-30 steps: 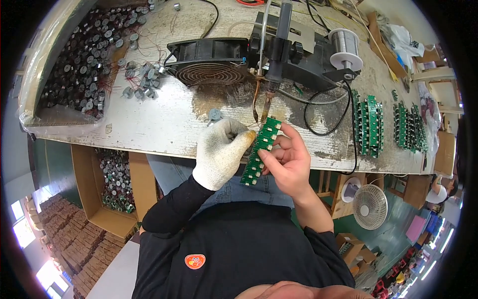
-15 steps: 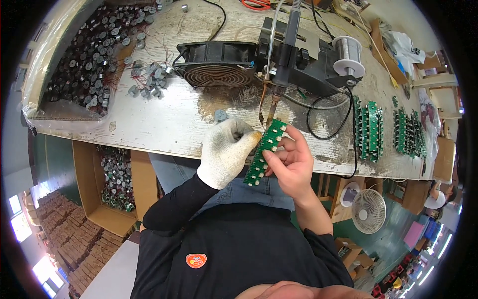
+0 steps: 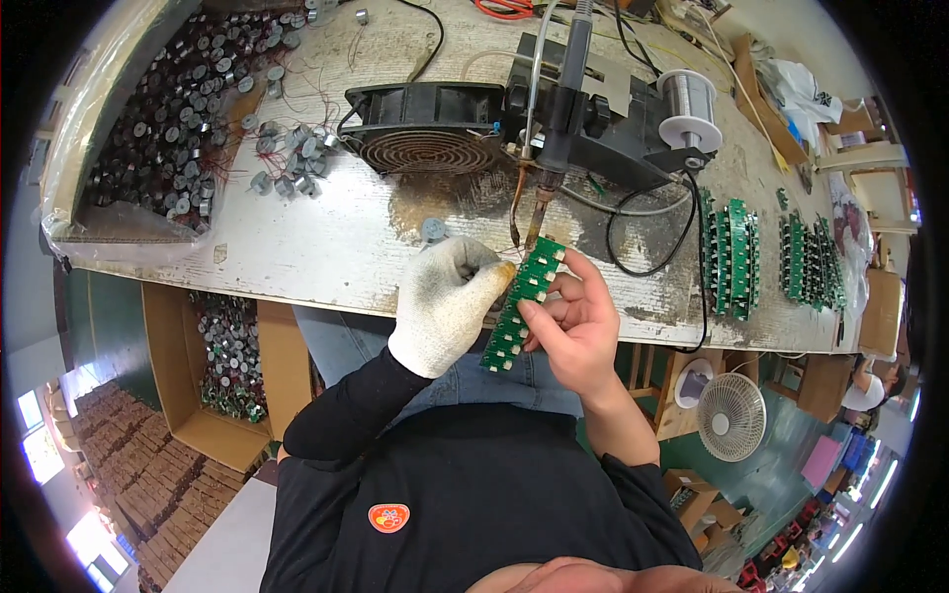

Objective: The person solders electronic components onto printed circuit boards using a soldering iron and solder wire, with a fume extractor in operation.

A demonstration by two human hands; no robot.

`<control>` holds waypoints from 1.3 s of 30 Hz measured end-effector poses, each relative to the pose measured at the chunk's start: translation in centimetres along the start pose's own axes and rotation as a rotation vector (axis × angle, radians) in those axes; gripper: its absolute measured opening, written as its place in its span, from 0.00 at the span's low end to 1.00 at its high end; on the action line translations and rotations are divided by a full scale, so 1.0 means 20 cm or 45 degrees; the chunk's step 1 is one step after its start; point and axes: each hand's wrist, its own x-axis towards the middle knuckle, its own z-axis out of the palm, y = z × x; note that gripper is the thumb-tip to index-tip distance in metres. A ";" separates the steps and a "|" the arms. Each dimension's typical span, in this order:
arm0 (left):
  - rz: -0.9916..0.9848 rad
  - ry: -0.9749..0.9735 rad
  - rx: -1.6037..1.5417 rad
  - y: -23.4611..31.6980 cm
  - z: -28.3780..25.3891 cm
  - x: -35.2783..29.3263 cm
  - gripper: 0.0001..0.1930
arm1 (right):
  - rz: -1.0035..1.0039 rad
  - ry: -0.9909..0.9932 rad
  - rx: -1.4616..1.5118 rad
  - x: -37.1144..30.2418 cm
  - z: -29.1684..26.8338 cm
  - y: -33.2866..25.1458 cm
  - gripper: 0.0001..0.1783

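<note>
My right hand [image 3: 578, 321], bare, grips a long green circuit board strip [image 3: 521, 306] with small white parts along it, tilted with its top end leaning right. The soldering iron [image 3: 539, 212] hangs from its stand, its tip at the upper end of the strip. My left hand [image 3: 445, 301], in a white glove with a stained thumb tip, is closed in a pinch at the strip's upper left edge. What its fingertips hold is too small to make out. A round grey component [image 3: 433, 229] sits just beyond the glove's knuckles.
A black fan [image 3: 430, 128] stands behind my hands. On the right are a solder wire spool [image 3: 689, 104] and rows of green circuit boards [image 3: 732, 259]. A bin of round components [image 3: 188, 119] fills the far left; a cardboard box [image 3: 188, 415] holds more below the table edge.
Almost nothing differs. The whole view shifts slightly left, while both hands and the circuit board strip keep their places at the iron's tip.
</note>
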 end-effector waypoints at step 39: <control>-0.003 0.004 0.015 -0.01 -0.01 0.01 0.07 | -0.035 -0.067 -0.101 -0.01 -0.02 0.01 0.38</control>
